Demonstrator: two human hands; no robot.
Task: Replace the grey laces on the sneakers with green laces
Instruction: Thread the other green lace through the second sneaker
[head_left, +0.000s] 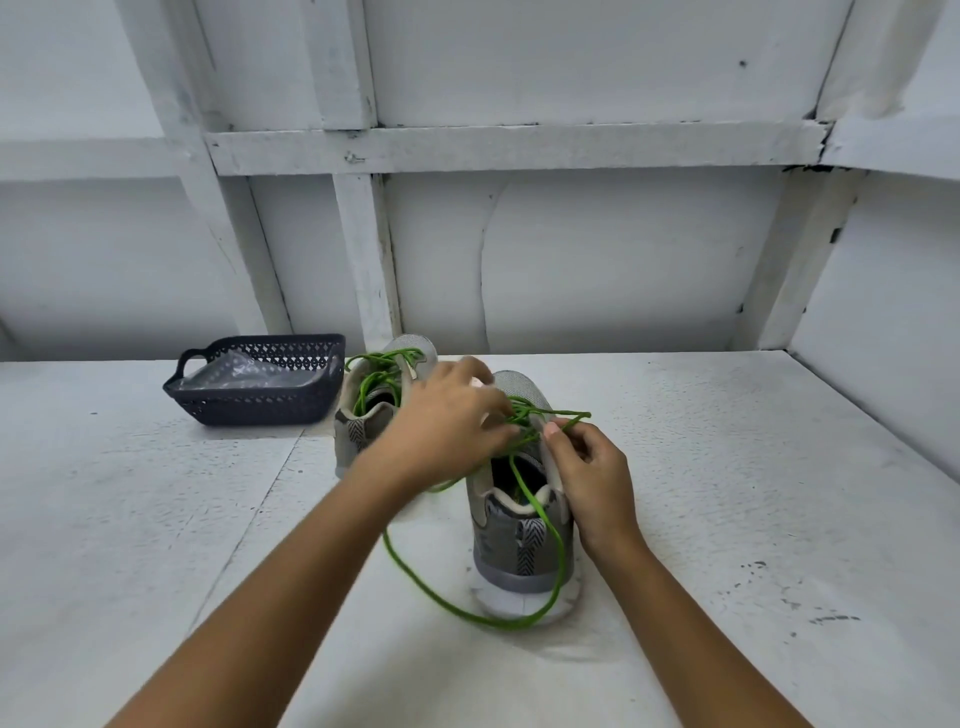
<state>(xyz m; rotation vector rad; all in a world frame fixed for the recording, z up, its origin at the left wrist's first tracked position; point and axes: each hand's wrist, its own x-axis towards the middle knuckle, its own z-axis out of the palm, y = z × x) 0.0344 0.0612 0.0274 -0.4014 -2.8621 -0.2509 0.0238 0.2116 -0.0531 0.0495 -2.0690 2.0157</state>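
The near sneaker (519, 551) stands heel toward the camera on the white table (727, 467). Over its tongue the left hand (447, 421) and right hand (587, 467) pinch the green lace (415, 577), whose slack loops round its heel. Behind it to the left stands the second sneaker (363, 431), green-laced; farther left, a dark basket (249, 400).

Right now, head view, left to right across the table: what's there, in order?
Basket → far sneaker → near sneaker. Left hand and right hand are at the green lace over the near sneaker and overlap the shoes, so they are left out of the order.
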